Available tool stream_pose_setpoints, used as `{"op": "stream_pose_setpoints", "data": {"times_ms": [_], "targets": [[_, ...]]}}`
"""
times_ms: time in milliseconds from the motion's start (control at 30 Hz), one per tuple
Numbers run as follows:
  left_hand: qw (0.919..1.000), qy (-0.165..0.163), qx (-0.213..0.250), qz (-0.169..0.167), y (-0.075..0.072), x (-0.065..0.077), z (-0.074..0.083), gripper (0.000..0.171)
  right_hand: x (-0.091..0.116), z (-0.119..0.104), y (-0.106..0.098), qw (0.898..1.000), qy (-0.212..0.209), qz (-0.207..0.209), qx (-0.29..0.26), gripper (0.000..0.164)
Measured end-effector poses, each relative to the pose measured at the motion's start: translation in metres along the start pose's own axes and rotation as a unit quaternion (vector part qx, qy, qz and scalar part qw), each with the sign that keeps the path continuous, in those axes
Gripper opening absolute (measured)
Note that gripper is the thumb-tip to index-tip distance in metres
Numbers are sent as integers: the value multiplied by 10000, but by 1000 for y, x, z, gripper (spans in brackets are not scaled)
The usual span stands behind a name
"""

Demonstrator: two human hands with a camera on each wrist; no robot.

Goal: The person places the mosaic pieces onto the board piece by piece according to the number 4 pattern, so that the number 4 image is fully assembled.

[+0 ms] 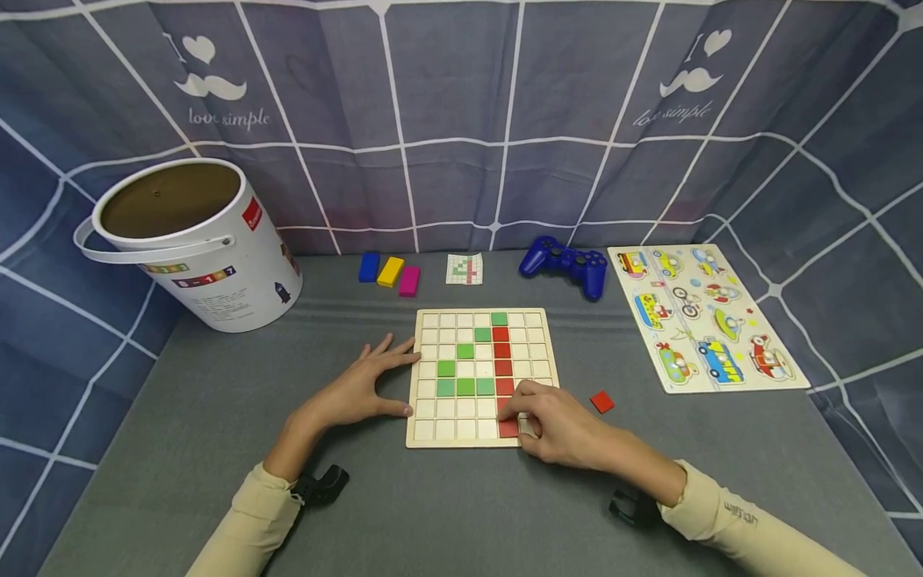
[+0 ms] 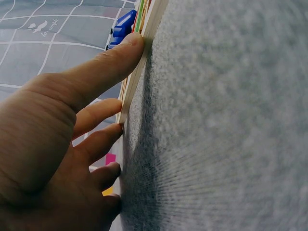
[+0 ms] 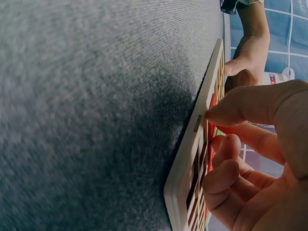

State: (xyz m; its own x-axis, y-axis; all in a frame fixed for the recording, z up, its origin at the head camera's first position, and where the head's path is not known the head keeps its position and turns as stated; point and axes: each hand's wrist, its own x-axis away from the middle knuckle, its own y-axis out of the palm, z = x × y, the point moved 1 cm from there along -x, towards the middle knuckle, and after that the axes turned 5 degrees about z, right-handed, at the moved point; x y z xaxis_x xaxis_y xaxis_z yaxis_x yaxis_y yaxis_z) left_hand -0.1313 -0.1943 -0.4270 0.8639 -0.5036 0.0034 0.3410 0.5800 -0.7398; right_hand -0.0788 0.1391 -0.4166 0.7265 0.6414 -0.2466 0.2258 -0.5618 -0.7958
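Note:
A wooden grid board (image 1: 433, 433) lies in front of me, with green tiles (image 1: 465, 351) set in a slanting line and a short row. Down one column runs a line of red tiles (image 1: 502, 350). My left hand (image 1: 356, 391) is spread at the board's left side, thumb and fingertips against its edge. Over the lower right part, my right hand (image 1: 566, 425) has thumb and forefinger at the red tile (image 1: 508, 429) in the bottom row, its other fingers curled. These fingers partly cover the red tile above. A loose red tile (image 1: 602, 401) lies right of the board.
A small pattern card (image 1: 464, 269) lies behind the board. Blue, yellow and pink blocks (image 1: 409, 281) are left of it, a blue game controller (image 1: 566, 267) right. A vehicle puzzle board (image 1: 685, 312) lies far right; a white bucket (image 1: 216, 280) stands back left.

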Motion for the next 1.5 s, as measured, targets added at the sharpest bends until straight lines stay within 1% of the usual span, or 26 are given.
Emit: {"op": "stream_pose_setpoints", "data": {"times_ms": [133,233,400,500,567,800,1033,1200,1500], "targets": [[10000,49,30,21,0,-1,0,87,0,1,-2,9998,117,-122,-50,32],[10000,28,32,23,0,-1,0,87,3,4,-5,9995,211,-98,-203,34],[10000,-11,21,-22,0,-1,0,86,13,12,-15,9987,254,322,-304,36],[10000,-21,21,-24,1,-1,0,86,21,19,-22,9977,314,570,-186,37],[10000,-28,18,-22,1,-1,0,85,27,24,-27,9970,417,641,-139,39],[10000,-26,38,-42,1,-1,-1,86,45,41,-47,9945,868,585,-1,46],[10000,31,37,-31,0,-1,1,86,62,60,-64,9934,974,601,97,55],[10000,58,-11,-29,-1,0,0,86,68,70,-67,9933,941,627,251,53],[10000,75,-34,-30,0,-1,0,86,68,79,-64,9907,1050,710,485,42]]}}
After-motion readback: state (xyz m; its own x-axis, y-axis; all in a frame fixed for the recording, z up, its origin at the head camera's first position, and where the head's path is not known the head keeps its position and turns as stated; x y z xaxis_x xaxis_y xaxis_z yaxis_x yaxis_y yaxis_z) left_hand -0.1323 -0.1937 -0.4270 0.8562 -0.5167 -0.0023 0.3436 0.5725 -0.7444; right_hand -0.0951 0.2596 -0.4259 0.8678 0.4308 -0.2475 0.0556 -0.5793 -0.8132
